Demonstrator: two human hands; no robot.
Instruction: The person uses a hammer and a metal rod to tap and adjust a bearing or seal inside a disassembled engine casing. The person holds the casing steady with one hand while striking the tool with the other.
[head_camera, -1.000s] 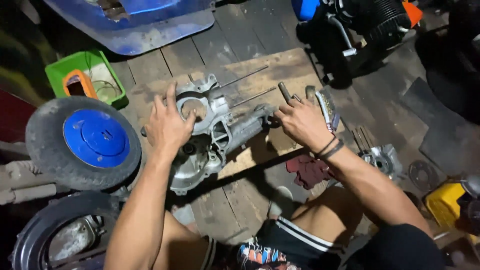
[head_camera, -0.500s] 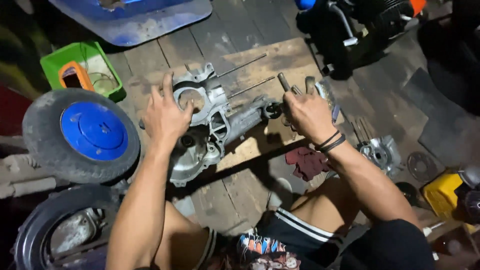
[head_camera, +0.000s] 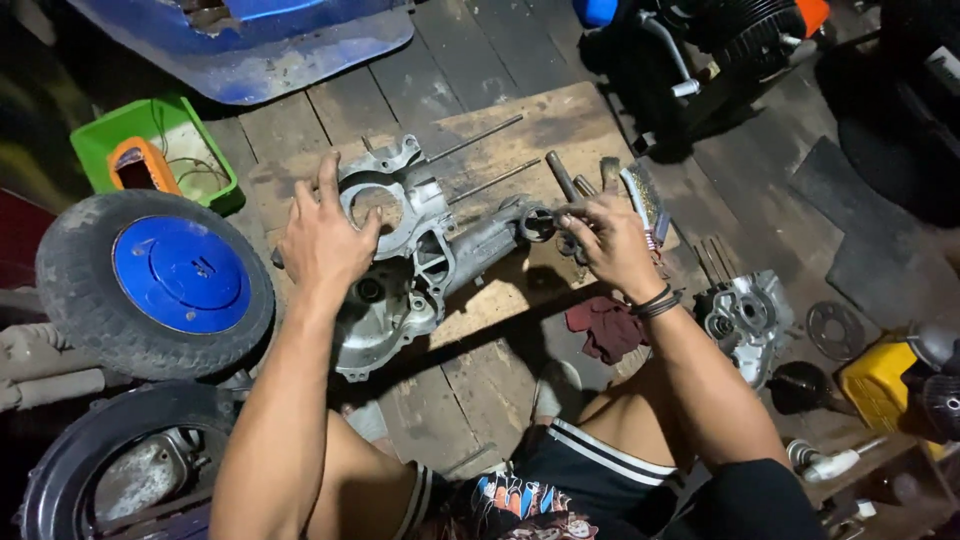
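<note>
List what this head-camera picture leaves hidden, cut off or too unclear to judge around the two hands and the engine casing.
- Head view: the left hand lies flat on the engine casing, hiding the metal beneath it.
- The right hand covers whatever its fingers pinch at the casing's narrow end.
- The lower tyre is cut off by the frame edge.
- The green tray: contents too dim.

The engine case (head_camera: 420, 250) is grey metal. Left of it, the wheel (head_camera: 155, 285) has a blue middle and a black tyre. Above the wheel sits a green tray (head_camera: 215, 150). Right of the case lies a dark red rag (head_camera: 605, 328).
</note>
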